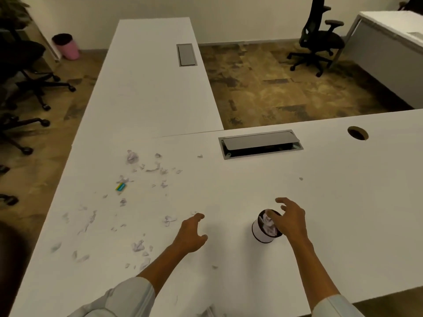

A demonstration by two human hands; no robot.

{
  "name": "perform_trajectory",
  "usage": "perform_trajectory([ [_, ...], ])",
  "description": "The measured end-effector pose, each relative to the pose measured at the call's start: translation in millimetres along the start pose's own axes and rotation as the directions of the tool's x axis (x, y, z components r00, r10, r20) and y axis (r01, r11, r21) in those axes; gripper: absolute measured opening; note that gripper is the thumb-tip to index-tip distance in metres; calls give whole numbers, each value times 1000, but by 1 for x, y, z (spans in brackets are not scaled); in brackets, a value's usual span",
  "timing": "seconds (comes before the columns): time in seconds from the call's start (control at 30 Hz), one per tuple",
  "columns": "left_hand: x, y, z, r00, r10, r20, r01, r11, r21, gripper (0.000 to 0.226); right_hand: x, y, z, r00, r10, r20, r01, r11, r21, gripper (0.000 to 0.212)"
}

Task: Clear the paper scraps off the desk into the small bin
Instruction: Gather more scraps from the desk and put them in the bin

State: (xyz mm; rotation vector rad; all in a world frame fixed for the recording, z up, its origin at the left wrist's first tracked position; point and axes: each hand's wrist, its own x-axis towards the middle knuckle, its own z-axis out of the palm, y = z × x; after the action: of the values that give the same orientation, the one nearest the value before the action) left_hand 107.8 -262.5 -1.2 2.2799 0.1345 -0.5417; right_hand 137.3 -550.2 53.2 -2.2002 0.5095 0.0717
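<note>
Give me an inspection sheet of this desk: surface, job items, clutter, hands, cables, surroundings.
Surface: white L-shaped desk, with two cable hatches and a grommet hole.
Job's things: small bin upright near the front edge, crumpled paper inside; paper scraps strewn over the desk's left half, one stray scrap to the right.
Clutter: small green and yellow item among the scraps, too small to identify.
Grippers: left hand open, empty, above the desk; right hand open, fingers spread over the bin's rim.
Cables: nothing seen.
Surroundings: pink waste bin on the floor, black office chairs, patterned carpet.
</note>
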Motion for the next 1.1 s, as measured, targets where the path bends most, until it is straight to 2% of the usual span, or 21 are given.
perform_trajectory([
  [0.17, -21, -46, -28, 996, -80, -27, 84, 984, 155, 87, -10, -7, 16, 980, -138, -142, 124, 987, -102, 42],
  [0.23, -31, -63, -40, 991, -106, -84, 121, 972, 199, 93, -17, -15, 24, 951, -203, -233, 193, 979, -65, 38],
  [0.3, -42, -80, -51, 983, -124, -137, 154, 958, 240, 97, -29, -19, 39, 934, -263, -241, 268, 963, -11, 34],
  [0.4, -59, -110, -65, 973, -174, -149, 214, 922, 321, 103, -51, -14, 76, 967, -251, -38, 251, 968, -4, 31],
  [0.5, -76, -138, -72, 964, -242, -114, 267, 879, 394, 109, -65, 6, 116, 966, -133, 224, 184, 957, -226, 46],
  [0.57, -86, -153, -72, 958, -269, -97, 284, 854, 435, 111, -75, 19, 134, 946, -21, 324, 140, 926, -351, 59],
  [0.63, -94, -165, -73, 952, -286, -107, 303, 838, 453, 111, -87, 28, 149, 928, 63, 367, 97, 911, -400, 66],
  [0.73, -101, -182, -76, 938, -320, -137, 347, 840, 417, 109, -112, 34, 170, 915, 81, 395, 95, 909, -405, 64],
  [0.97, -106, -215, -89, 873, -423, -244, 481, 829, 284, 112, -145, -2, 227, 921, -69, 382, 153, 969, -192, 42],
  [1.1, -108, -238, -107, 841, -443, -310, 524, 810, 263, 120, -140, -39, 263, 862, -172, 477, 231, 971, -67, 43],
])
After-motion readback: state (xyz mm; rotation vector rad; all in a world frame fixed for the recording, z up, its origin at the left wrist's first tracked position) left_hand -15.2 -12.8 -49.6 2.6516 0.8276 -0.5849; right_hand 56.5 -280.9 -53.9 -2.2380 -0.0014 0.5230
